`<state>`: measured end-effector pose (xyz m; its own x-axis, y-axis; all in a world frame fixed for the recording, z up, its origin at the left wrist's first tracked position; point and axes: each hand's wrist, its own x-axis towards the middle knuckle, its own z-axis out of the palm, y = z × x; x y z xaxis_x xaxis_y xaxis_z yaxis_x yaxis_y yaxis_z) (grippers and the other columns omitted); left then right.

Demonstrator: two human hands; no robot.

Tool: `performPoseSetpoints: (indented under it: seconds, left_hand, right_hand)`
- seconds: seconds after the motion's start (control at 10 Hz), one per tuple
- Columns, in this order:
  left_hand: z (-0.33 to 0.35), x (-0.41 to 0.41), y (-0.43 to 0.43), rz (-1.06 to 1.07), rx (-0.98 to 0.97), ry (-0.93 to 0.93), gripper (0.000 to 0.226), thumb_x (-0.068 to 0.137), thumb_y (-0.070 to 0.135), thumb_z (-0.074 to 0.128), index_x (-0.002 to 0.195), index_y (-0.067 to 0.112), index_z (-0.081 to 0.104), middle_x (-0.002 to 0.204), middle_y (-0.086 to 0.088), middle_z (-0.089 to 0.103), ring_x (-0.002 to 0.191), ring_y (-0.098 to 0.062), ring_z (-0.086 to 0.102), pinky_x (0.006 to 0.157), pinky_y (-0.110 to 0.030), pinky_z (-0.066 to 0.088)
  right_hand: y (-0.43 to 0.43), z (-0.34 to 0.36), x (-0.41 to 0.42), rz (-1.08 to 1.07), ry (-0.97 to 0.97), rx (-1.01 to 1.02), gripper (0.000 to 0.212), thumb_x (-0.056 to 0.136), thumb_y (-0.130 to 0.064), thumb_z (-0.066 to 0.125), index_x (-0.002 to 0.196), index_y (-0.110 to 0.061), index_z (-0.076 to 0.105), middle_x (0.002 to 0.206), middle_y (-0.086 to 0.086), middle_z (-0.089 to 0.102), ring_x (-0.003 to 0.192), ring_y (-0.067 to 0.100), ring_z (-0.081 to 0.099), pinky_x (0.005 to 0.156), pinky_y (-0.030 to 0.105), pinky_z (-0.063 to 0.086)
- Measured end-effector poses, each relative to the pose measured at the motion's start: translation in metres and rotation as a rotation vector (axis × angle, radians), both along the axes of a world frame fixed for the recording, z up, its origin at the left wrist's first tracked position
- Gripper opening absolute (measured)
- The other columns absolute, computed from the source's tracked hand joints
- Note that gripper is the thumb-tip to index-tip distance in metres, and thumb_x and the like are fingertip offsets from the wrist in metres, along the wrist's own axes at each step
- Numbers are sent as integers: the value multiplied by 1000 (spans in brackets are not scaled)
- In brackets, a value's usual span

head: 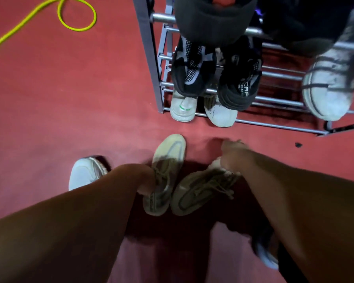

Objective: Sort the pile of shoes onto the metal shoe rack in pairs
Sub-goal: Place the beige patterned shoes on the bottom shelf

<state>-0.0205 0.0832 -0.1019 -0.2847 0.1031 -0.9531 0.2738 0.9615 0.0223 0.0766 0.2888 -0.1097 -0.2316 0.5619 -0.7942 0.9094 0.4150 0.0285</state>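
Two beige laced sneakers lie on the red floor below the metal shoe rack (149,48). My left hand (146,180) grips the left beige sneaker (168,158) at its laces and collar. My right hand (233,154) holds the heel end of the right beige sneaker (200,190), which lies angled with its toe toward me. Both hands are blurred. On the rack sit a black mesh pair (192,72) with its mate (241,86), a white pair on the lowest bars (182,107), and a dirty white sneaker (327,86) at the right.
A white sneaker (84,172) lies on the floor left of my left arm. A dark and blue shoe (264,254) shows under my right arm. A yellow cord (78,17) loops at the top left. A dark garment (215,19) hangs over the rack's top.
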Motion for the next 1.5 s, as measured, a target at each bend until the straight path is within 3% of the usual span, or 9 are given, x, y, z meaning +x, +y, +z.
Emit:
performPoseSetpoints:
  seconds: [0.1, 0.2, 0.3, 0.5, 0.8, 1.1, 1.3, 1.4, 1.5]
  left_hand:
    - [-15, 7, -9, 56, 130, -14, 28, 96, 21, 58, 121, 11, 68, 125, -14, 68, 107, -26, 64, 78, -27, 44]
    - [-24, 11, -12, 526, 282, 48, 9, 85, 14, 66, 88, 22, 66, 88, -8, 71, 84, -28, 71, 70, -37, 62]
    - [-32, 11, -7, 747, 280, -18, 28, 81, 4, 72, 101, 22, 65, 89, -10, 72, 78, -26, 70, 68, -33, 60]
    - [-44, 31, -2, 791, 131, -185, 25, 73, 21, 83, 94, 13, 73, 95, -7, 75, 90, -25, 68, 91, -37, 50]
    - [-45, 75, 7, 1212, 245, -460, 21, 87, 6, 66, 106, 10, 74, 102, -13, 77, 93, -32, 74, 91, -45, 57]
    - [29, 82, 28, 999, 308, -278, 16, 93, -1, 54, 80, 7, 59, 76, -11, 62, 63, -24, 60, 55, -24, 52]
    - [128, 99, 11, 1005, 439, -227, 33, 73, -1, 53, 99, -5, 73, 100, -28, 74, 89, -46, 73, 77, -52, 60]
    - [163, 112, 10, 1015, 614, -249, 37, 62, -11, 46, 87, 4, 69, 86, -31, 65, 72, -40, 67, 64, -46, 57]
    - [201, 119, 15, 957, 681, -228, 36, 56, -6, 53, 89, 7, 62, 90, -27, 59, 79, -38, 64, 78, -56, 53]
  right_hand:
    - [9, -9, 0, -141, 104, 57, 67, 87, -17, 69, 146, -9, 40, 146, 21, 42, 131, 40, 52, 109, 44, 47]
    - [3, -34, 18, -490, 75, 48, 68, 91, -30, 64, 148, -3, 39, 147, 22, 47, 133, 38, 52, 110, 43, 46]
    - [-16, -114, 50, -738, 116, -237, 58, 77, -39, 57, 125, -8, 63, 130, 16, 66, 115, 35, 66, 98, 46, 55]
    - [-54, -124, 48, -1105, 259, -196, 82, 59, -31, 75, 134, -20, 46, 128, 10, 60, 110, 37, 65, 97, 51, 55]
    - [-58, -39, 39, -475, 179, -38, 70, 85, -32, 65, 144, -16, 31, 135, 17, 52, 122, 41, 57, 102, 46, 50]
    - [-54, 46, 68, -211, 137, -142, 55, 97, -17, 59, 146, -4, 40, 143, 18, 53, 132, 34, 54, 101, 34, 45]
    - [-37, 151, 109, -238, 268, -216, 39, 96, -11, 62, 134, -3, 61, 124, 13, 68, 102, 27, 67, 88, 30, 56]
    - [-39, 218, 137, -199, 205, -270, 26, 96, -10, 65, 122, -5, 66, 125, 14, 69, 113, 30, 66, 84, 31, 47]
    - [-33, 257, 170, -172, 285, -228, 16, 97, -11, 61, 108, -5, 69, 111, 19, 70, 115, 34, 67, 84, 31, 48]
